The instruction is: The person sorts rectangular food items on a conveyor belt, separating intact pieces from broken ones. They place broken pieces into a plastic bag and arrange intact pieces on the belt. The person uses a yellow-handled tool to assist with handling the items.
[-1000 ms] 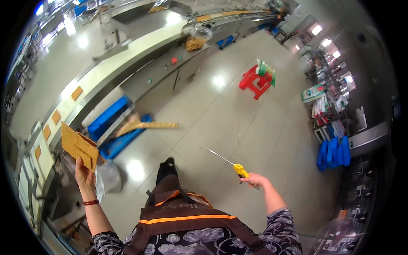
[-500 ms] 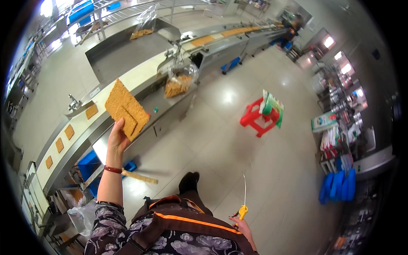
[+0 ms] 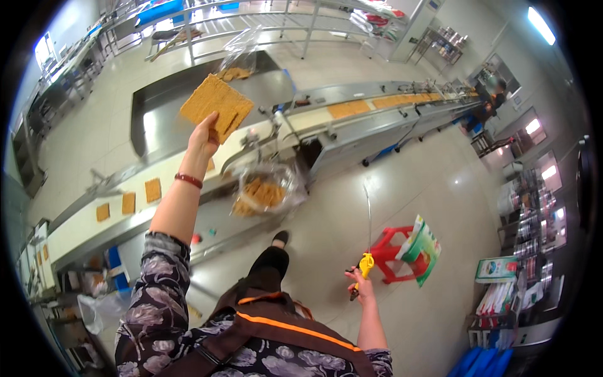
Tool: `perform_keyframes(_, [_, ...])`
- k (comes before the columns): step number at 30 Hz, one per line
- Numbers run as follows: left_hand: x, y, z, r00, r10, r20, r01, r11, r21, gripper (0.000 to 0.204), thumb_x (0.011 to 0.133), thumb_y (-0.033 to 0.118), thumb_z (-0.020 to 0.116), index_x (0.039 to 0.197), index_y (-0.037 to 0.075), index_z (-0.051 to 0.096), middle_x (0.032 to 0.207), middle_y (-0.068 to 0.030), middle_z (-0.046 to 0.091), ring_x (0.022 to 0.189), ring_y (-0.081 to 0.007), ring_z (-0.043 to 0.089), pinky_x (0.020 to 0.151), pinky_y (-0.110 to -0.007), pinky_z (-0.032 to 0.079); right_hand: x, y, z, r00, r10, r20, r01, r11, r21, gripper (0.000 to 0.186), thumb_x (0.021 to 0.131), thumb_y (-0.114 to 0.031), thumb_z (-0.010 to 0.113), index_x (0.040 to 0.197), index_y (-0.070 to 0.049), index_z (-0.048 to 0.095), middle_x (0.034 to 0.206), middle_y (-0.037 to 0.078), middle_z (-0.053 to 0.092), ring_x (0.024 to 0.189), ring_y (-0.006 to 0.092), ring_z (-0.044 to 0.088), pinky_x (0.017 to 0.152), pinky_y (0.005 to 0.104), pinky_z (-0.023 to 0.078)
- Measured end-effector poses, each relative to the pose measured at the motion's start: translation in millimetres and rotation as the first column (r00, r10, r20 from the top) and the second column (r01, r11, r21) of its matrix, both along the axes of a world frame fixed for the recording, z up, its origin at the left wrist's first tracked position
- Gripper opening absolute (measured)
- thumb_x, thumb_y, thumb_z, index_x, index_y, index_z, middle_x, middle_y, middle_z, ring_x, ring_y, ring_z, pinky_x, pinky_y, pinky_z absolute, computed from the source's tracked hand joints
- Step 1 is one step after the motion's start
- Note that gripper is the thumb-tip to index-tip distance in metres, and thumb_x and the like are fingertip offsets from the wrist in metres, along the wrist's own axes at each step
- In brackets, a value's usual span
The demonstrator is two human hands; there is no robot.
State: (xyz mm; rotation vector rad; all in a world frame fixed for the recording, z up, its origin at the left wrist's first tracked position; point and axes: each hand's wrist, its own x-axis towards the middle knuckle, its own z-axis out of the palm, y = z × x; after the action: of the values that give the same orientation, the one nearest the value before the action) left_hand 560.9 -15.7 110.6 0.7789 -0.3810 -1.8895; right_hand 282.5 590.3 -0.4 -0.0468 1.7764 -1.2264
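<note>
Raised over the conveyor belt [image 3: 75,234], my left hand [image 3: 205,139] is closed on flat, square, golden-brown crumbly sheets [image 3: 217,103]. They look like at least two overlapping pieces, with the thumb on top. My right hand [image 3: 363,286], lower and to the right, is wrapped round a yellow-bodied tool [image 3: 367,264] with a long thin metal rod pointing away from me. Smaller squares of the same brown food [image 3: 152,190] lie spaced along the belt left of my left arm. A clear plastic bag [image 3: 264,195] of broken brown pieces rests beside the belt.
A red stool [image 3: 388,251] bearing a green-and-white bag [image 3: 424,248] stands close to my right hand. Beyond the belt is a steel table [image 3: 157,103] with another bag of pieces [image 3: 235,72]. Shelves [image 3: 496,308] line the right side. A co-worker [image 3: 487,105] is far off.
I have stepped nearer the belt, and the view has shifted. My left hand has lifted the sheets farther out over the belt. My right hand has come up and forward with the tool.
</note>
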Motion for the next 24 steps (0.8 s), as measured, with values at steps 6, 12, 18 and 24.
perform_keyframes(6, [-127.7,-235.4,-103.7,0.984,-0.043,0.171,0.024,0.994,0.11,0.01,0.084,0.012,0.073,0.078,0.014,0.065,0.065,0.0056,0.061,0.05,-0.0051,0.052,0.044,-0.018,0.041,-97.9,-184.0,-25.7,0.966,0.215,-0.147,-0.223,0.974,-0.043,0.032,0.094,-0.028,0.063,0.118,-0.008,0.056,0.103,0.008,0.069,0.057,0.0114,0.062,0.051,0.0253,0.051])
perform_keyframes(12, [-204.3,-295.3,-161.1,0.884,-0.281,0.373,0.21,0.953,0.22,0.015,0.09,0.016,0.063,0.101,0.005,0.06,0.094,-0.0092,0.068,0.08,-0.0259,0.069,0.068,-0.041,0.059,-181.8,-222.2,-28.6,0.485,0.562,-0.67,-0.359,0.827,0.433,0.037,0.09,-0.029,0.067,0.122,-0.011,0.061,0.1,0.011,0.07,0.077,0.0261,0.069,0.069,0.0328,0.055])
perform_keyframes(18, [-214.9,-294.2,-170.8,0.871,-0.237,0.431,0.304,0.948,-0.092,0.041,0.093,0.017,0.061,0.131,0.005,0.052,0.115,-0.01,0.065,0.103,-0.0255,0.064,0.088,-0.04,0.054,-272.9,-297.7,-7.7,0.475,0.471,-0.744,-0.397,0.869,0.297,0.038,0.089,-0.021,0.068,0.124,-0.01,0.06,0.112,0.013,0.068,0.104,0.026,0.066,0.089,0.0354,0.052])
perform_keyframes(24, [-238.8,-243.4,-7.5,-0.239,0.402,0.884,0.651,0.741,-0.161,0.05,0.09,0.048,0.059,0.108,0.001,0.064,0.102,-0.0191,0.068,0.095,-0.0368,0.064,0.08,-0.043,0.051,-265.8,-386.1,27.2,0.755,0.502,-0.422,-0.598,0.791,-0.129,0.037,0.093,-0.007,0.059,0.13,-0.005,0.051,0.12,0.009,0.063,0.097,0.0138,0.062,0.082,0.0294,0.054])
